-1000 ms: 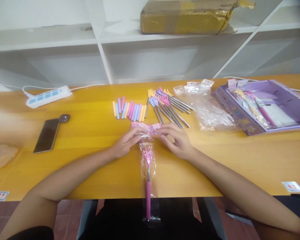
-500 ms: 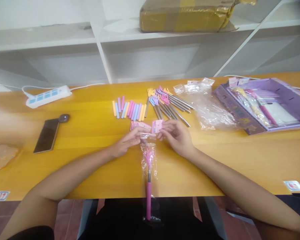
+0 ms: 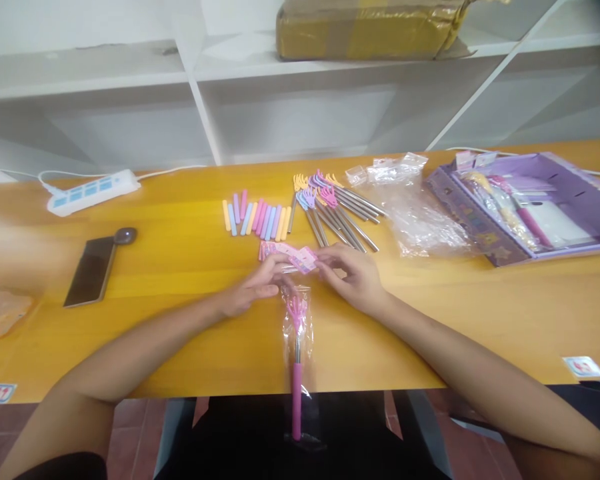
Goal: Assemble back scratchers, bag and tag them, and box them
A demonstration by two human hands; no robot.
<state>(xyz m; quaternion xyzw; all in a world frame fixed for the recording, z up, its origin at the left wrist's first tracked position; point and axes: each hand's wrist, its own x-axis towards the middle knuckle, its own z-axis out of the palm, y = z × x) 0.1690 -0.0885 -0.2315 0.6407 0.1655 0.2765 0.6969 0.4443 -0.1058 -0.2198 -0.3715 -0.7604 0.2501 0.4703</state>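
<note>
A pink card (image 3: 305,260) is pinched between the fingertips of my right hand (image 3: 353,275). My left hand (image 3: 255,285) has its fingers closed at the top of a clear plastic bag (image 3: 307,343), left of the card. Inside the bag lies a pink hand-shaped scratcher (image 3: 297,393) with a metal rod and pink handle, its lower end past the table's front edge. More pink cards (image 3: 271,249) lie just beyond my left hand. Farther back are a row of coloured tubes (image 3: 265,220) and several metal rods with coloured claw heads (image 3: 329,197).
Clear bags (image 3: 420,213) lie at the back right beside a purple box (image 3: 510,247) holding wrapped items. A power strip (image 3: 94,192), a phone (image 3: 91,272) and a mouse (image 3: 125,236) are at the left. A taped carton (image 3: 370,30) sits on the shelf behind.
My right hand has brought the pink card left and tilted it, so it now overlaps the bag's opening near my left fingers. The view has shifted slightly.
</note>
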